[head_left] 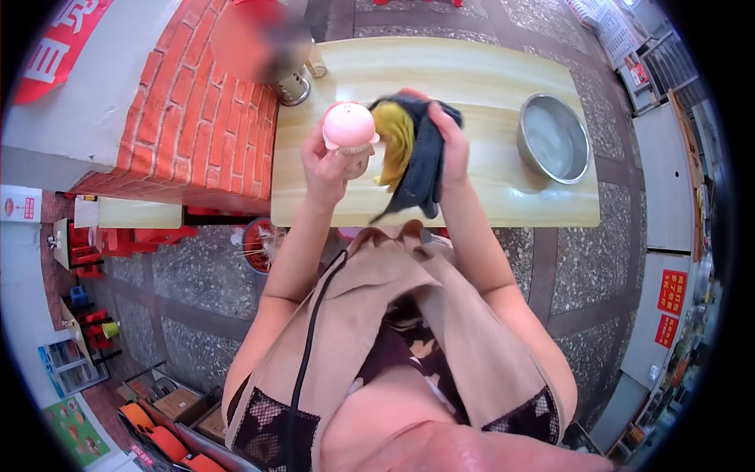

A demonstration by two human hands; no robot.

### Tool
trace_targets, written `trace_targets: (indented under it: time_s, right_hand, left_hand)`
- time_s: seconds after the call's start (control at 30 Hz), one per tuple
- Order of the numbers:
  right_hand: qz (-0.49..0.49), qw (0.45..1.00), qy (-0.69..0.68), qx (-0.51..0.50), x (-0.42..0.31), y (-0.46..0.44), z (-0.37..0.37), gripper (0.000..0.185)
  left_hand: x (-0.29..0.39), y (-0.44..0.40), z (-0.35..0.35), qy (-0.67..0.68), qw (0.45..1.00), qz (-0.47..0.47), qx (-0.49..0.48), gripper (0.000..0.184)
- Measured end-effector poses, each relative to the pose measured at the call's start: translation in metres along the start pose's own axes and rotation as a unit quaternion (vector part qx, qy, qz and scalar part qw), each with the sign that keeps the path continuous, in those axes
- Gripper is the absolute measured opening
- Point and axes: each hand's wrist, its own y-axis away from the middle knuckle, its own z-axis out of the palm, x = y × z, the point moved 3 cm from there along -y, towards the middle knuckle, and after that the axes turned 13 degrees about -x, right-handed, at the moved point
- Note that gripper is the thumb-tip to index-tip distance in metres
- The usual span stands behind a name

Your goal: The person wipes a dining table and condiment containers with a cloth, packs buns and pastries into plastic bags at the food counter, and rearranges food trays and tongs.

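My left hand (321,164) is closed around a small container with a pink domed lid (350,126), held above the table. Its lower part is pale with a printed design, partly covered by my fingers. In my right hand (453,148) is a bunched cloth (419,161), dark blue-grey on one side and yellow on the other. The cloth hangs down toward the table's near edge, just to the right of the container, with a small gap between them.
Under both hands is a light wood-grain table (480,71). A metal basin (553,138) with cloudy water stands at its right end. At the left back are a perforated metal holder (294,90) and a small jar (316,61), beside a brick-patterned wall (200,118). A red bin (259,245) sits on the floor.
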Motion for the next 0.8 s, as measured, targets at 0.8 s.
trace_targets:
  time_s: [0.8]
  right_hand:
    - [-0.264,0.684,0.673,-0.097,0.007,0.019,0.087,0.051]
  left_hand:
    - [0.029,-0.020,0.038,0.048,0.994,0.006,0.095,0.043]
